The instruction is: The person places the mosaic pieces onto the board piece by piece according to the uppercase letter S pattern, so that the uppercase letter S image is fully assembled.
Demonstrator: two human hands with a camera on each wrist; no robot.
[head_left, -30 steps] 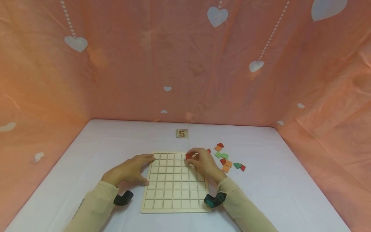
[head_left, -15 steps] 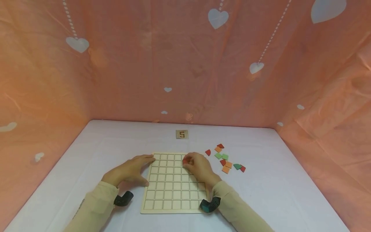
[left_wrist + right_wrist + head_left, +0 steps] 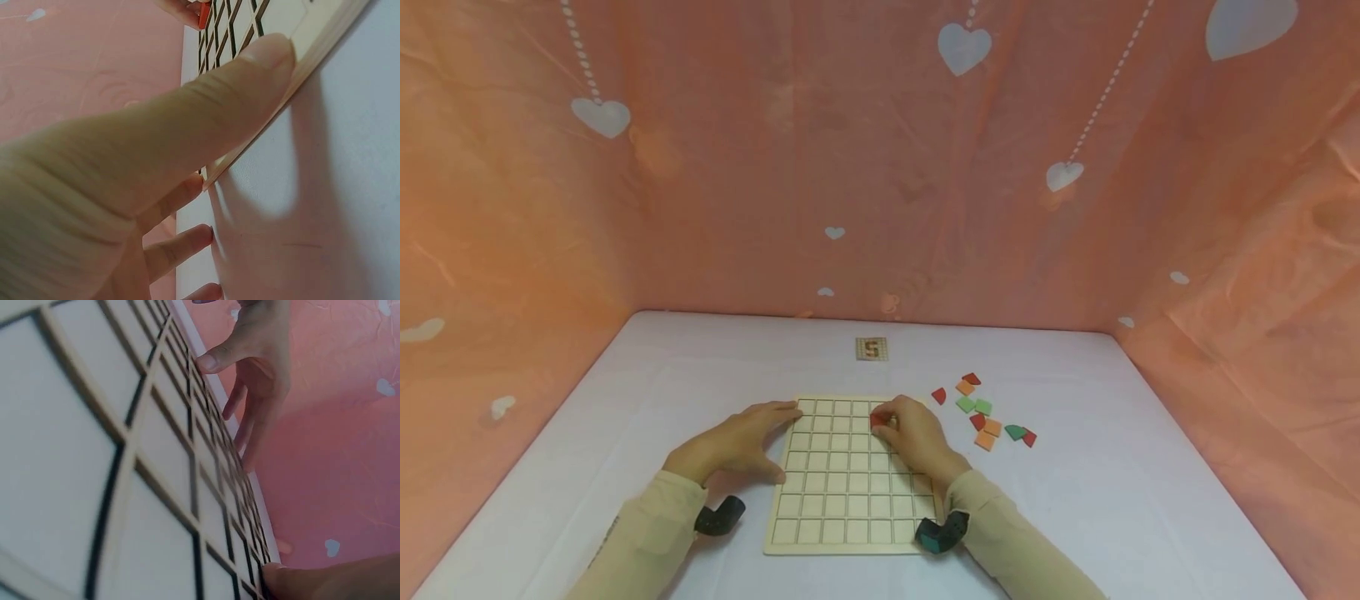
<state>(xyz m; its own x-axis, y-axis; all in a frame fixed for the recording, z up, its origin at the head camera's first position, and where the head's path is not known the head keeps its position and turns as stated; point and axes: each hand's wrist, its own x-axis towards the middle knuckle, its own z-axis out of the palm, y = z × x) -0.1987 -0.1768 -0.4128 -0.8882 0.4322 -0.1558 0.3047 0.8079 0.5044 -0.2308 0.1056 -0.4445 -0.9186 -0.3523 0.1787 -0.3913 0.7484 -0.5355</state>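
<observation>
A wooden grid board (image 3: 835,507) of square cells lies flat in front of me. My left hand (image 3: 736,442) rests on its left edge, fingers spread, with the thumb (image 3: 269,53) on the border in the left wrist view. Over the upper right cells, my right hand (image 3: 917,435) pinches a small red tile (image 3: 876,420) between thumb and fingertips. The tile also shows as a red edge (image 3: 204,15) in the left wrist view. Whether it is seated in a cell I cannot tell. The right wrist view shows the right thumb (image 3: 294,581) low against the grid.
Several loose tiles lie right of the board: a red rounded one (image 3: 939,396), light green squares (image 3: 966,404), orange squares (image 3: 984,440) and a dark green one (image 3: 1015,432). Behind the board lies a small patterned card (image 3: 872,349). An orange curtain (image 3: 880,167) stands behind the white table (image 3: 722,350).
My right hand has moved slightly left and toward me over the board with the red tile, uncovering a loose red piece. The left hand has stayed in place.
</observation>
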